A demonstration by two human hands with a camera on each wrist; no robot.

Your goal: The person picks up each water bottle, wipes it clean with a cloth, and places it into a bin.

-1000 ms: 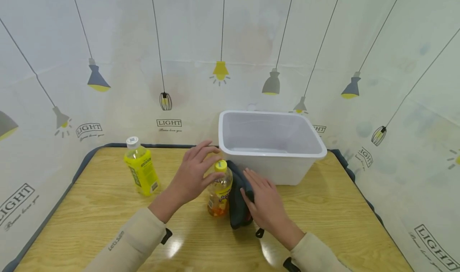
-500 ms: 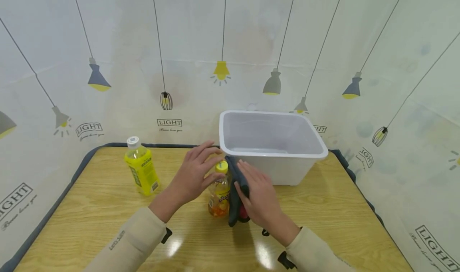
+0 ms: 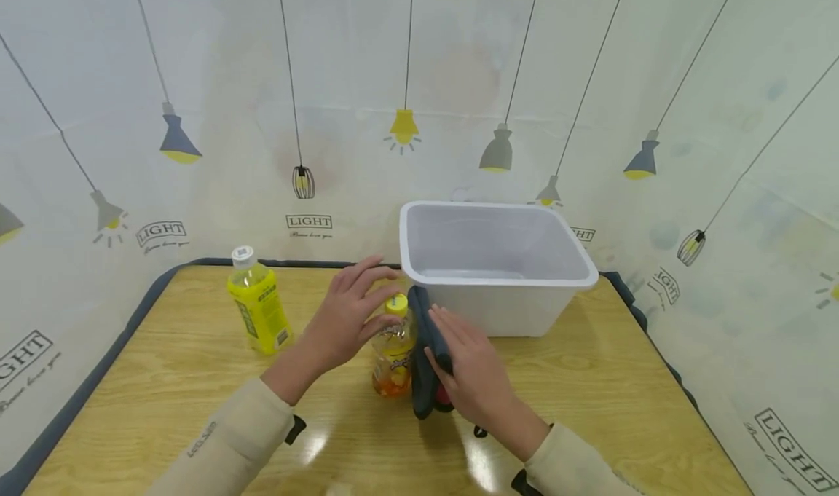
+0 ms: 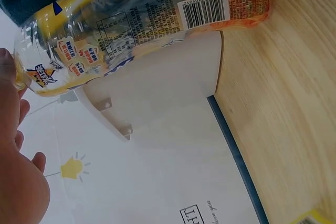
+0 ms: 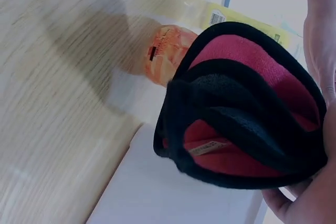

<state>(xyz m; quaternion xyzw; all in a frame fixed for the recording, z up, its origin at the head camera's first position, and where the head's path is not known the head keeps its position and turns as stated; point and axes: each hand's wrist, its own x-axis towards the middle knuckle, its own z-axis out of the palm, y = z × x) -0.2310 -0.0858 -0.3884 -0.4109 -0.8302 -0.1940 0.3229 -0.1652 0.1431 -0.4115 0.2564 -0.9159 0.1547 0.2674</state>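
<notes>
A clear plastic drink bottle (image 3: 393, 365) with a yellow cap and orange at its base stands on the table. My left hand (image 3: 344, 314) holds it near the cap, thumb and fingers curled about the neck. Right against the bottle, my right hand (image 3: 468, 357) grips a dark blue cloth item (image 3: 422, 383), with the thumb on one side and fingers along the other. The right wrist view shows this cloth item (image 5: 247, 93) gaping at its black-edged opening, with a red lining and small label inside. It looks like a pouch or mitt, but I cannot tell which.
Behind the hands, a white plastic tub (image 3: 498, 306) stands on the wooden table (image 3: 590, 423). A bottle of yellow liquid (image 3: 262, 310) with a white cap is at the left. A wall sheet (image 3: 354, 139) printed with lamps encloses the table's back and sides.
My right hand has shifted left with the cloth item, turning it so some red shows. The left hand and drink bottle have moved slightly left together.
</notes>
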